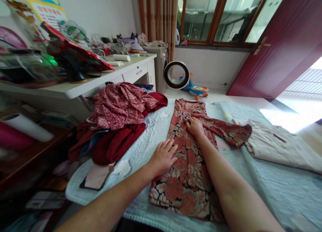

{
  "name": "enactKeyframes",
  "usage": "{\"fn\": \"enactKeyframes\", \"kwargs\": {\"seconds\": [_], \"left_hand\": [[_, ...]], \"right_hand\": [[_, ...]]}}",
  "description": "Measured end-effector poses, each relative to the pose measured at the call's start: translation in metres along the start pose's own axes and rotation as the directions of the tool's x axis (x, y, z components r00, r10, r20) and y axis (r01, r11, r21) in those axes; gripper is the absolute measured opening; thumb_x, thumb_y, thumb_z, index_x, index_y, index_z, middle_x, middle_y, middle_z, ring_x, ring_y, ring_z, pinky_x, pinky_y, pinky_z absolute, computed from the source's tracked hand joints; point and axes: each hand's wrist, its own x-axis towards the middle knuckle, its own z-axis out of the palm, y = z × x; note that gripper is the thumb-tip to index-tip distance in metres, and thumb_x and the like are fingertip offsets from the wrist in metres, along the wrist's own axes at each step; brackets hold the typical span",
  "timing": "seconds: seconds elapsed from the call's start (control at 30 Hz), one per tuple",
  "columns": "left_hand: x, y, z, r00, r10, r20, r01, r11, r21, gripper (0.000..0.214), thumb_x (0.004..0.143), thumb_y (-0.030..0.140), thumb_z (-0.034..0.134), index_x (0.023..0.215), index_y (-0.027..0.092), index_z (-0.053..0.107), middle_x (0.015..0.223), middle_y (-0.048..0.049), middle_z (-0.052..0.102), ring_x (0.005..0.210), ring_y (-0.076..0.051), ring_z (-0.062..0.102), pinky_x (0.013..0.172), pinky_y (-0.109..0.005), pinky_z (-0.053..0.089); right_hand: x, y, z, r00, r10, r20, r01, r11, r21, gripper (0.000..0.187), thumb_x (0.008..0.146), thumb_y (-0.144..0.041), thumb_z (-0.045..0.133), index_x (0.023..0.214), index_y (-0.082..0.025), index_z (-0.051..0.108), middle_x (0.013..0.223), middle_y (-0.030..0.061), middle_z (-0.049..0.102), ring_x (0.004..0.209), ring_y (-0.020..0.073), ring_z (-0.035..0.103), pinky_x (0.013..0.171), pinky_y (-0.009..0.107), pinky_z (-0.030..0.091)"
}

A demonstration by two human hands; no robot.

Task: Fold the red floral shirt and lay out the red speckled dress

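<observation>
A red floral garment [187,161] with a leaf pattern lies lengthwise on the light blue quilt [151,138]. Its one visible sleeve [230,131] sticks out to the right. My left hand [163,156] rests open on the garment's left edge, fingers spread. Farther up, my right hand [195,127] lies on the cloth near the sleeve's base, with its fingers slightly bent and nothing visible in them. To the left is a heap of clothes, with a red-and-white patterned garment [123,104] on top and a dark red garment [118,144] below.
Folded beige clothing [281,144] lies on the quilt's right side. A phone-like flat item [97,176] sits at the left edge. A cluttered white desk [133,65] runs along the left wall. Beyond stand a washing machine with its round door [176,75] open and a blue-orange ride-on toy [196,89].
</observation>
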Motion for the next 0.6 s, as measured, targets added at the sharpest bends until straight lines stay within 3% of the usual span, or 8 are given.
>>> {"fn": "enactKeyframes", "kwargs": {"seconds": [0.23,0.33,0.43,0.5,0.6], "left_hand": [[-0.037,0.011,0.002,1.0,0.002,-0.006,-0.002,0.999,-0.035,0.054,0.094,0.047,0.05,0.144,0.025,0.043,0.157,-0.0096,0.035,0.145,-0.029,0.03,0.116,-0.051,0.029],[-0.048,0.012,0.003,1.0,0.006,-0.022,-0.007,0.999,-0.045,0.055,0.094,0.048,0.05,0.144,0.026,0.043,0.158,-0.0083,0.033,0.145,-0.028,0.029,0.117,-0.051,0.029],[-0.053,0.012,0.004,0.999,0.01,-0.031,-0.012,0.998,-0.056,0.054,0.094,0.049,0.049,0.143,0.027,0.044,0.158,-0.0071,0.033,0.145,-0.027,0.029,0.117,-0.051,0.028],[-0.054,0.012,0.003,0.999,0.013,-0.031,-0.015,0.998,-0.061,0.054,0.094,0.049,0.049,0.143,0.027,0.044,0.157,-0.0072,0.034,0.145,-0.027,0.029,0.117,-0.051,0.027],[-0.052,0.012,0.001,1.0,0.016,-0.027,-0.018,0.997,-0.073,0.054,0.093,0.048,0.05,0.142,0.027,0.045,0.156,-0.0079,0.036,0.144,-0.028,0.03,0.117,-0.053,0.027]], "right_hand": [[-0.003,-0.004,-0.001,0.999,0.01,-0.032,-0.009,1.0,0.008,0.033,0.09,-0.03,0.047,0.116,-0.018,0.064,0.119,0.012,0.064,0.114,0.0273,0.052,0.1,0.039,0.035],[-0.006,-0.006,-0.003,0.988,0.009,-0.156,-0.007,1.0,0.015,0.04,0.086,-0.027,0.051,0.123,-0.018,0.061,0.131,0.013,0.057,0.12,0.03,0.046,0.103,0.042,0.033],[-0.008,-0.006,-0.005,0.964,0.067,-0.257,-0.066,0.998,0.013,0.039,0.085,-0.025,0.05,0.122,-0.018,0.062,0.128,0.0136,0.057,0.118,0.0307,0.046,0.1,0.041,0.035],[-0.009,-0.004,-0.005,0.962,0.145,-0.232,-0.144,0.989,0.021,0.037,0.088,-0.024,0.045,0.12,-0.017,0.061,0.116,0.0136,0.063,0.108,0.0286,0.054,0.092,0.038,0.039],[-0.007,-0.003,-0.005,0.965,0.242,-0.099,-0.243,0.97,-0.002,0.035,0.092,-0.025,0.039,0.117,-0.017,0.061,0.101,0.0122,0.069,0.094,0.0257,0.062,0.081,0.034,0.041]]}}
